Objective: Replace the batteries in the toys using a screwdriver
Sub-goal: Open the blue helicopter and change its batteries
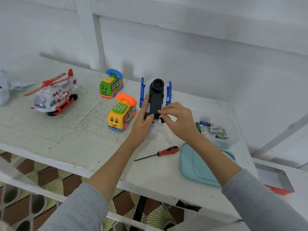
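A white table holds everything. Both arms reach forward in grey sleeves, bent a little toward each other. Between the two hands sits a blue and white toy, flipped over so its black underside faces up. The left hand grips the toy's left side, fingers straight up along it and thumb pressed on the black part. The right hand curls over the near end, thumb and fingertips pinching a small black piece there.

Far left of the fingers stands a red and white helicopter. Just left of the left hand sits a yellow bus phone, with a green bus phone behind it. Under the right arm lies a teal lid. Right of the right hand, a clear box holds batteries. Below both hands, untouched, lies the red screwdriver.
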`<state>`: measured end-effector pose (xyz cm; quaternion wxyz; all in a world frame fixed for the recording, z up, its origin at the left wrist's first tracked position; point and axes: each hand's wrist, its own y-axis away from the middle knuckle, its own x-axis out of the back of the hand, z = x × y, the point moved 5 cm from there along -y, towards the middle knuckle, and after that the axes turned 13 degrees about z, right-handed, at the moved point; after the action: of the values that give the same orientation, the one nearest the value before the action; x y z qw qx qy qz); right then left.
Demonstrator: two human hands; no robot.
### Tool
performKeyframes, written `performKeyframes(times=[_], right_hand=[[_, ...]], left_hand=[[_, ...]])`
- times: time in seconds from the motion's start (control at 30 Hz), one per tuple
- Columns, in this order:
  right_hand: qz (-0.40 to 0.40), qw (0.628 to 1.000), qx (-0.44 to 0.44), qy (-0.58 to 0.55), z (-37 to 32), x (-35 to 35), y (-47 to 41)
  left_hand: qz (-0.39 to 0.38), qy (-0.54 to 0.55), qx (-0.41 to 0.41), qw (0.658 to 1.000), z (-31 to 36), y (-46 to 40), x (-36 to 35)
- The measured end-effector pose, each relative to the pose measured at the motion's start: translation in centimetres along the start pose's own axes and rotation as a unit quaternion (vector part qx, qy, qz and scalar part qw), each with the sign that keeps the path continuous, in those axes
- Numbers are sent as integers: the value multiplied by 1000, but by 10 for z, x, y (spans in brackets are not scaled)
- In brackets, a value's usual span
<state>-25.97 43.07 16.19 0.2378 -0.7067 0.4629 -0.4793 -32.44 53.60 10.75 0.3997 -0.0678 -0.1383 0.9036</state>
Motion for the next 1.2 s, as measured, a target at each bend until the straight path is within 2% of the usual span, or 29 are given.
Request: performKeyframes(times=[0.13, 0.27, 0.47, 0.53, 0.67, 0.83, 1.07, 1.2], right_hand=[[-4, 1000, -8, -8, -1, 1, -2], [-44, 998, -46, -21, 4, 5, -2], [-26, 998, -60, -11, 13, 29, 15], [-60, 995, -85, -4, 19, 30, 29], [-186, 972, -146, 11, 29, 19, 62], [-295, 944, -135, 57, 27, 8, 87], [-280, 952, -104, 67, 31, -1, 93], [-277, 949, -150, 30, 29, 13, 79]], left_hand=[[1, -3, 1, 1000, 1, -1, 1], [-5, 9, 1, 1000, 3, -1, 1], [-1, -7, -29, 1000, 9, -10, -4], [-1, -19, -39, 999, 10, -15, -4], [-5, -33, -44, 998, 5, -21, -2], [0, -50, -51, 997, 1, -21, -5], [2, -48, -53, 997, 2, -21, -7], [-13, -51, -50, 997, 0, -24, -7]])
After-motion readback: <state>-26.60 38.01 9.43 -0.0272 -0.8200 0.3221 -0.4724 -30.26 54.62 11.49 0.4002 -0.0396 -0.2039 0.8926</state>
